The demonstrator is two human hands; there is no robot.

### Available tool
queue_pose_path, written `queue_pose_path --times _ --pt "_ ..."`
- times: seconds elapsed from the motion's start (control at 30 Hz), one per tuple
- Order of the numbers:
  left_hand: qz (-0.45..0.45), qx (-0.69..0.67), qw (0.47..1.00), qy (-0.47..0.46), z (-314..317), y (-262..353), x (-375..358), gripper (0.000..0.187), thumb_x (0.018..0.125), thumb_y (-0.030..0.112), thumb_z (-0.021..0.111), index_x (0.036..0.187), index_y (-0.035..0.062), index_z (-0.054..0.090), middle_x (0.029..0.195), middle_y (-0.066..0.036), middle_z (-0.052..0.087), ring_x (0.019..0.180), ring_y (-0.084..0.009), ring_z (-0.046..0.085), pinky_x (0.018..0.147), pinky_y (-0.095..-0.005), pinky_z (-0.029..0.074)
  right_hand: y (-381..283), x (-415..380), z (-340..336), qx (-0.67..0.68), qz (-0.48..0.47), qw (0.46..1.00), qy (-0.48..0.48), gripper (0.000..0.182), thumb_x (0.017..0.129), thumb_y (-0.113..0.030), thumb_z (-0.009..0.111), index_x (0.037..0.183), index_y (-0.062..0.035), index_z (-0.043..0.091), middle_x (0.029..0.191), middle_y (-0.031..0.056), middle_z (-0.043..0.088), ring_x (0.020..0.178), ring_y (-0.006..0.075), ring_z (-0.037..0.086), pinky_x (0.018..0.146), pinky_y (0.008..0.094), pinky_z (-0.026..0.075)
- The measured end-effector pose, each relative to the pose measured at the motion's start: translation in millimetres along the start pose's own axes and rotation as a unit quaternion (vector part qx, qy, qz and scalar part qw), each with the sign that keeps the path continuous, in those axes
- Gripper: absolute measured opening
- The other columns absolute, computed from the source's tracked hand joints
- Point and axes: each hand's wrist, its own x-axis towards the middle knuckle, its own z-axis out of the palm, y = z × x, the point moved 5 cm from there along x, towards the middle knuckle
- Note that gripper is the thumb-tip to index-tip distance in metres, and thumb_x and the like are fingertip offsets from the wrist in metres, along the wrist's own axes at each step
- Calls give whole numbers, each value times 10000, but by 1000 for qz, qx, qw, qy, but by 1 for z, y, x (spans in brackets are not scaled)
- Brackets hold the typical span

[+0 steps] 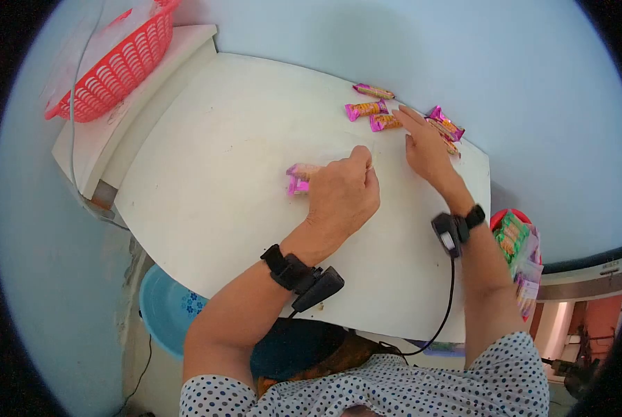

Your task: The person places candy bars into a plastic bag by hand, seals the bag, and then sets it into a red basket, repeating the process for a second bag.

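My left hand [342, 191] is closed in a pinch near the middle of the white table [207, 167]. It seems to grip a clear plastic bag, whose edges barely show. Two pink-wrapped snack packets [299, 186] stick out left of this hand and look pale, as if under the plastic; their right ends are hidden. My right hand [428, 149] is stretched out at the table's far right, fingers extended over more snack packets. Close to its fingertips lie a pink-and-orange packet [385, 122] and another packet [366, 110]. One packet [448, 125] lies beyond the hand, partly overlapping others.
A red plastic basket [123, 73] holding clear plastic stands on a white ledge at the upper left. Below the table's left edge is a blue basin [161, 306]. A red container with green and pink packets [511, 236] sits beyond the right edge. Walls border the table's back.
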Motion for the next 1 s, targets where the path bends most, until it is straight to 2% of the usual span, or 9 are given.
queue_pose_path --times 0.07,0.27,0.37,0.47,0.57,0.6,0.73,0.83,1.0 --pt "16 14 1000 4 1 2 0 82 830 81 649 872 67 579 580 -123 614 518 -321 616 502 -439 442 4 9 2 -24 21 996 -81 370 812 53 554 1149 -61 658 1226 155 631 1076 368 601 876 456 508" --pt "44 99 994 18 -7 5 1 86 823 105 669 800 77 591 597 -125 617 534 -314 620 507 -436 442 16 9 11 -48 97 985 -134 262 816 -37 613 1066 -65 686 1086 130 661 1037 350 616 862 440 511" --pt "24 88 996 18 -5 2 3 105 824 122 678 774 73 599 600 -119 620 537 -307 624 516 -427 456 11 6 -10 -31 56 995 -74 191 816 -127 683 990 -55 713 962 119 687 906 300 646 790 392 521" --pt "-20 58 998 12 -8 -2 4 115 827 137 685 773 66 612 612 -113 630 546 -299 634 524 -407 472 -2 11 -49 72 176 974 -125 195 810 -178 731 953 -46 731 828 102 686 739 221 640 679 332 515" --pt "-33 54 998 12 -9 -2 5 114 835 141 687 786 60 624 621 -110 640 551 -289 642 520 -382 479 -11 -2 -74 182 195 937 -226 195 819 -182 740 960 -48 740 774 86 678 611 167 592 583 284 482" --pt "-34 52 998 11 -9 0 5 115 838 142 688 789 59 626 624 -110 642 551 -284 643 517 -377 480 -16 -4 -75 228 176 923 -255 204 805 -154 739 981 -50 740 781 84 676 605 156 597 562 276 478" --pt "-27 38 999 18 -8 0 5 124 851 145 689 791 57 627 617 -103 637 540 -257 637 503 -360 473 -48 1 -65 197 70 926 -314 204 777 -140 760 949 -32 733 757 81 660 629 151 605 591 277 478" --pt "-19 33 999 2 -8 4 5 114 853 133 686 806 52 622 630 -100 639 536 -240 634 500 -361 470 -46 -2 -44 252 117 938 -208 179 777 -140 770 902 -22 721 760 76 653 657 154 607 609 283 479" --pt "44 4 999 22 -7 9 5 80 835 98 672 820 62 603 677 -102 632 572 -269 625 509 -390 455 -42 -10 -16 318 196 913 -167 253 777 -122 771 977 -6 670 811 57 642 739 140 615 672 284 513"
